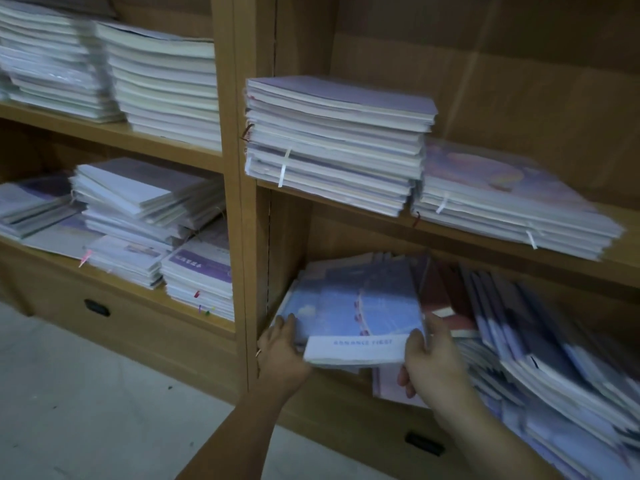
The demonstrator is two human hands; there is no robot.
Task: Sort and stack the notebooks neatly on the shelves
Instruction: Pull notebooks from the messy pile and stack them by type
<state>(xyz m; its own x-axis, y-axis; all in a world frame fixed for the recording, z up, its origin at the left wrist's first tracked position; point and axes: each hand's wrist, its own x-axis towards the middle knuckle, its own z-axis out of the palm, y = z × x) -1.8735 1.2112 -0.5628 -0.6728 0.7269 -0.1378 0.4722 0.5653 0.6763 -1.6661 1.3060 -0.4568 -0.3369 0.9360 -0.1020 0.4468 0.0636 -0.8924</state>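
A bundle of light blue notebooks (360,306) leans at the left end of the lower right shelf (339,393). My left hand (280,344) grips the bundle's left edge. The right edge is held by my right hand (429,362), thumb on top and fingers underneath. A white spine with blue lettering faces me between the hands. To the right, dark red notebooks (443,296) and a slanted row of blue and purple notebooks (540,341) lean across the same shelf.
Two tidy stacks (339,140) (502,206) lie on the shelf above. The left bay holds white stacks (162,84) on top and untidy piles (145,209) below. A wooden upright (242,202) divides the bays. Grey floor (86,393) lies at lower left.
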